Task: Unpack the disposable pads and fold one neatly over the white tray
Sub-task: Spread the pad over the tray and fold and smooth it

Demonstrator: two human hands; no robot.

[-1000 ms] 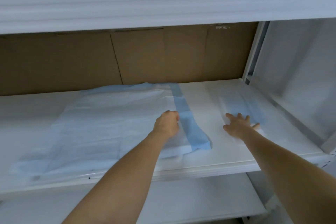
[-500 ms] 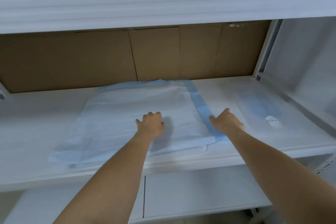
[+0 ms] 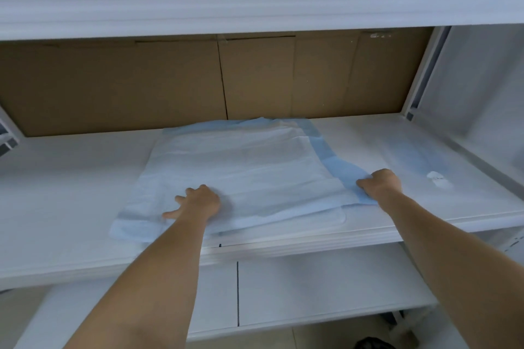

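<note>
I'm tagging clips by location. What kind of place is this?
Probably a storeroom or workshop: white shelving in tiers, brown cardboard lining the back, and a pad spread on the shelf beside a clear plastic package.

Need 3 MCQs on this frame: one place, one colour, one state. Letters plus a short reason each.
1. Where does the plastic pad package lie?
A) right of the spread pad
B) on the lower shelf
C) under the left hand

2. What colour is the border strip of the disposable pad?
A) green
B) blue
C) red

3. What is the right hand doing?
A) hanging idle off the shelf
B) gripping the pad's near right corner
C) holding the package

Key: 1 A, it lies on the same white shelf, to the right. 2 B, the strip is light blue. 3 B, its fingers curl on the blue edge; the left hand lies spread on the pad.
</note>
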